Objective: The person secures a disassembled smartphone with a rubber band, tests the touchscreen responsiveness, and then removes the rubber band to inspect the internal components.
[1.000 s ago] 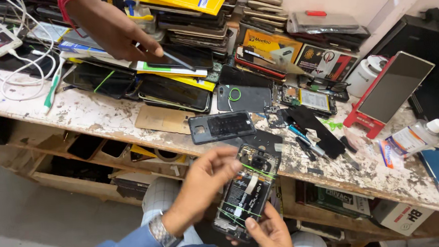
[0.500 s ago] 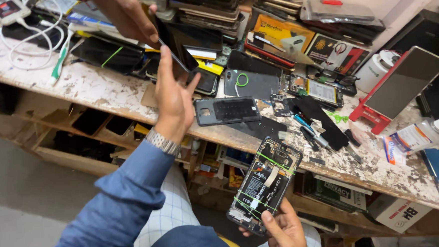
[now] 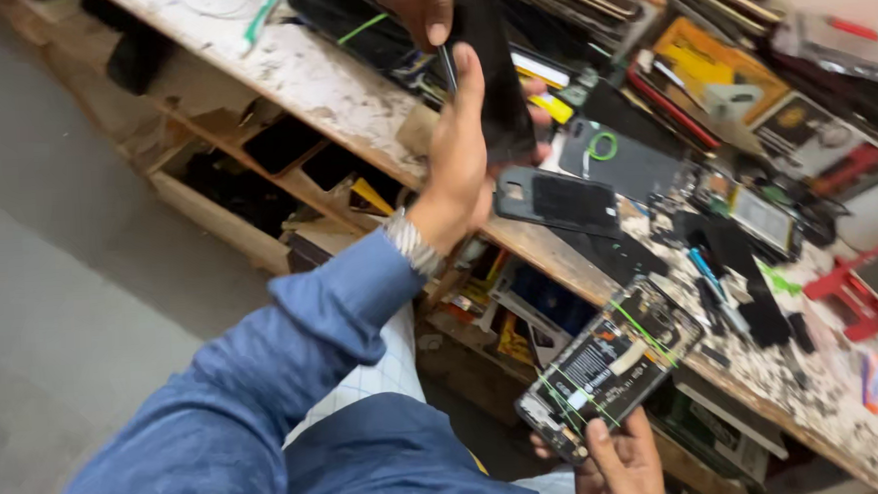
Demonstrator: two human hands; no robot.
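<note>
Now | left hand (image 3: 460, 161) clamps dark phone (image 3: 498, 73) over worktop (image 3: 290, 69) front edge: grip firmly | right hand (image 3: 621, 463) grips opened phone (image 3: 610, 363): keep level

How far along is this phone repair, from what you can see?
Done: the opened phone in the right hand has its back off, its insides bared and bound with green bands. In hand: the left hand closes its grip on a black panel that another person's hand passes over. Left: the phone is not yet closed.
</note>
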